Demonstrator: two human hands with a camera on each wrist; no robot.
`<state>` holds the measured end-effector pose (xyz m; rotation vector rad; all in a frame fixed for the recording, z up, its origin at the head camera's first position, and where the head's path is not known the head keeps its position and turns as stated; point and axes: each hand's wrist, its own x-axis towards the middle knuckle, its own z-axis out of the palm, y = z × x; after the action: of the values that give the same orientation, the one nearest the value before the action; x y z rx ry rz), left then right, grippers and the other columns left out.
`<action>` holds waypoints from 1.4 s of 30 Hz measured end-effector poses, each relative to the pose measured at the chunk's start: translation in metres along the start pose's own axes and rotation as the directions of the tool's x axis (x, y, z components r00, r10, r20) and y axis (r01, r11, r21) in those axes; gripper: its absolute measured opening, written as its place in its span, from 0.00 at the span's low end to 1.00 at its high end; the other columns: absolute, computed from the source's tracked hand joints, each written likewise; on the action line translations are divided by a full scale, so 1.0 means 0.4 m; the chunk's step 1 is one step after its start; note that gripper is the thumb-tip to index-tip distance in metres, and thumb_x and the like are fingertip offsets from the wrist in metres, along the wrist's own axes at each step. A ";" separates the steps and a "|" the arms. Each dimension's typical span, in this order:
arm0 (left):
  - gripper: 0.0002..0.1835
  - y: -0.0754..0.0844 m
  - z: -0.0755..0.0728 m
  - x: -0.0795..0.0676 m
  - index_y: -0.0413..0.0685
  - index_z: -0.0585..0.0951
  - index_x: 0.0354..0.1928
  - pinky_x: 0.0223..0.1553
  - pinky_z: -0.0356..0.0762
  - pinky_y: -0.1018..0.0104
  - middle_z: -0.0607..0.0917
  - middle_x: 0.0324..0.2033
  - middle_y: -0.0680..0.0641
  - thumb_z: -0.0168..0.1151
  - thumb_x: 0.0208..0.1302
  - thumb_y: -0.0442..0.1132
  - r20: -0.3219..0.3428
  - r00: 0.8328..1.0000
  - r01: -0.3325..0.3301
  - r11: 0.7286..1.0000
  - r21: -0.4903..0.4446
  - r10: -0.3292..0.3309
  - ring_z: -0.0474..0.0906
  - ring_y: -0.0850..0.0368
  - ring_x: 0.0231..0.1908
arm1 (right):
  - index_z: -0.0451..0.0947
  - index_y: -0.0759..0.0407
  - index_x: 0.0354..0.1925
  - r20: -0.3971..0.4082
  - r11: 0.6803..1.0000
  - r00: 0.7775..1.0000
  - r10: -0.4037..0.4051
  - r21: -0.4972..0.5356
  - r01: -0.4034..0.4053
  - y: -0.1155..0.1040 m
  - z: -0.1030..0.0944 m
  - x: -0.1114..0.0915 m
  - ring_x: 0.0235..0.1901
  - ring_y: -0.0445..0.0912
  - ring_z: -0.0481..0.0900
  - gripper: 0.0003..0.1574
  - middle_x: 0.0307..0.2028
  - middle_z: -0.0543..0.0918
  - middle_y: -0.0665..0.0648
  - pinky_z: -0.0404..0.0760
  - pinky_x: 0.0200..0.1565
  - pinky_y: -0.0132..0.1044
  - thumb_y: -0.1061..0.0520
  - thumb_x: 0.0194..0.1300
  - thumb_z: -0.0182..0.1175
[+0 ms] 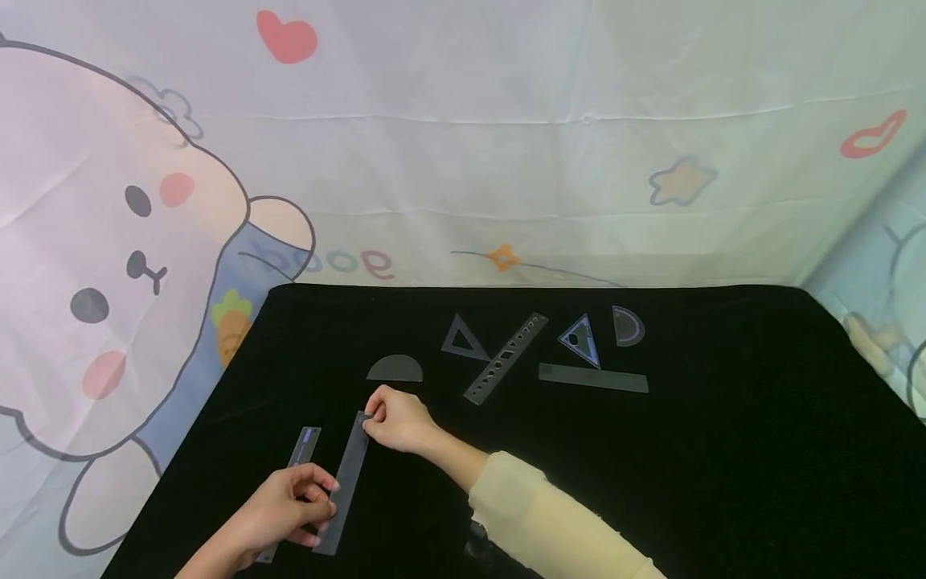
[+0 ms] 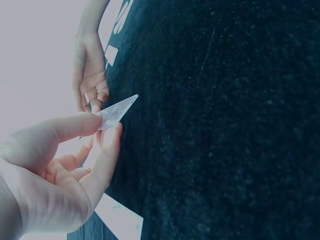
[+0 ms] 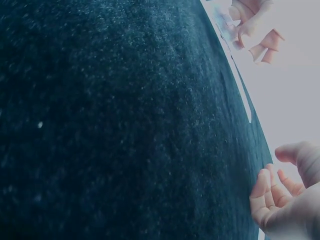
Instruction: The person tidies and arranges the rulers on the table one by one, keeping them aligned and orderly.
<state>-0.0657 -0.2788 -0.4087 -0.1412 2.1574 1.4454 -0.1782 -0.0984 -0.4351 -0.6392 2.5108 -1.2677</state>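
Note:
A long clear ruler point(image 1: 350, 466) slants between the two hands at the front left. My left hand point(image 1: 278, 503) pinches its near left side; in the left wrist view a pointed corner of the ruler point(image 2: 119, 112) sticks out past the thumb. At the far end the right hand point(image 1: 401, 418) has thumb and forefinger on the corner, covering it. In the right wrist view the right hand point(image 3: 290, 197) shows only in part. A second ruler point(image 1: 307, 445), with a bluish label, lies to the left, partly hidden by the left hand.
Beyond the right hand lies a clear protractor point(image 1: 395, 368). Farther back on the black cloth point(image 1: 723, 450) are a triangle point(image 1: 455, 348), a ruler with holes point(image 1: 495, 371), a purple-edged triangle point(image 1: 592, 346), a smaller protractor point(image 1: 618, 328) and a plain ruler point(image 1: 593, 379).

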 end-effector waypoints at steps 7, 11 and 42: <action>0.16 -0.012 -0.010 -0.008 0.35 0.72 0.46 0.29 0.82 0.59 0.79 0.29 0.46 0.60 0.56 0.32 -0.008 1.000 0.026 1.000 0.004 -0.026 0.77 0.55 0.28 | 0.73 0.54 0.35 0.022 0.998 0.999 -0.044 -0.040 0.045 -0.010 0.011 0.004 0.21 0.35 0.69 0.07 0.24 0.73 0.45 0.68 0.25 0.25 0.57 0.58 0.62; 0.15 -0.016 -0.015 -0.014 0.35 0.72 0.46 0.29 0.82 0.59 0.79 0.29 0.46 0.59 0.57 0.31 -0.006 0.999 0.031 0.999 0.005 -0.031 0.77 0.55 0.28 | 0.73 0.54 0.35 0.029 0.993 0.997 -0.076 -0.087 0.079 -0.013 0.018 0.006 0.22 0.35 0.69 0.07 0.25 0.72 0.45 0.68 0.25 0.24 0.56 0.58 0.62; 0.14 -0.037 -0.003 -0.026 0.38 0.75 0.41 0.23 0.81 0.61 0.76 0.23 0.47 0.62 0.50 0.31 -0.200 0.980 0.047 0.976 0.212 -0.004 0.78 0.55 0.24 | 0.74 0.44 0.45 0.086 0.846 0.979 -0.187 -0.493 0.205 -0.018 0.053 0.007 0.34 0.37 0.68 0.18 0.35 0.74 0.43 0.63 0.33 0.26 0.43 0.58 0.61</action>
<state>-0.0520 -0.2882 -0.4154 -0.2423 2.4491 1.2165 -0.1699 -0.1182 -0.4416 -1.0431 2.8161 -0.6292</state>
